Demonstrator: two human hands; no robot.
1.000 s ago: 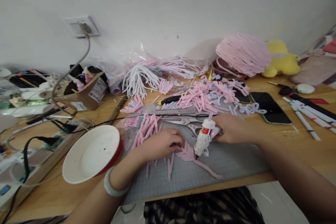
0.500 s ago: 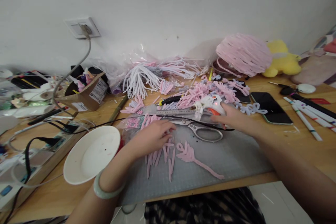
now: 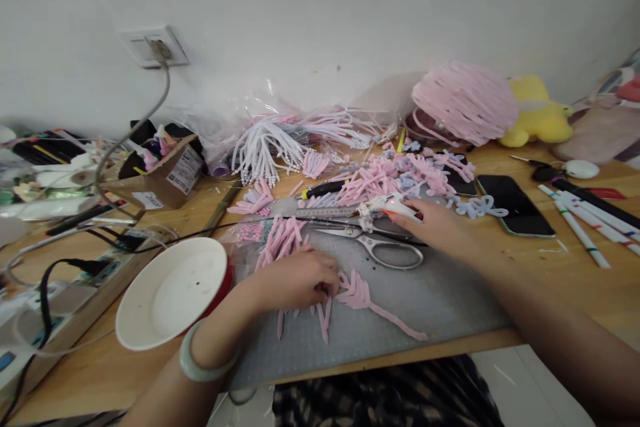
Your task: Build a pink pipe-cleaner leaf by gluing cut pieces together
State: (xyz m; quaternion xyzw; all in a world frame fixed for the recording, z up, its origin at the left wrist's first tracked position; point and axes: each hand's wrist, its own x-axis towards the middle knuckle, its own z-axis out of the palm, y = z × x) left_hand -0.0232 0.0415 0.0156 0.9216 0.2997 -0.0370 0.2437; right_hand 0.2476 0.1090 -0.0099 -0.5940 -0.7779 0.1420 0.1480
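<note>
My left hand [image 3: 303, 275], with a pale bangle on its wrist, is over short pink fuzzy strips [image 3: 325, 321] on the grey mat [image 3: 420, 307]. Its fingers are bent down and pressed together; what lies between them is hidden. My right hand [image 3: 434, 223] is wrapped round a white and orange glue gun [image 3: 393, 205], whose nozzle end is coated in whitish lumps and points left. Below the gun lie silver scissors [image 3: 395, 253]. A pink leaf-shaped piece with a long stem [image 3: 360, 293] rests flat just right of my left hand.
A white bowl [image 3: 173, 293] stands left of the mat, near a power strip [image 3: 85, 307] with cables. A black cable crosses behind my hands. Pink and lilac pieces [image 3: 380, 177] are heaped at the back. A phone [image 3: 515, 205] and white pens [image 3: 575, 227] lie at the right.
My left hand has moved down and slightly right onto the pink strips, its fingers closing. The glue gun in my right hand has shifted left and tilted flatter.
</note>
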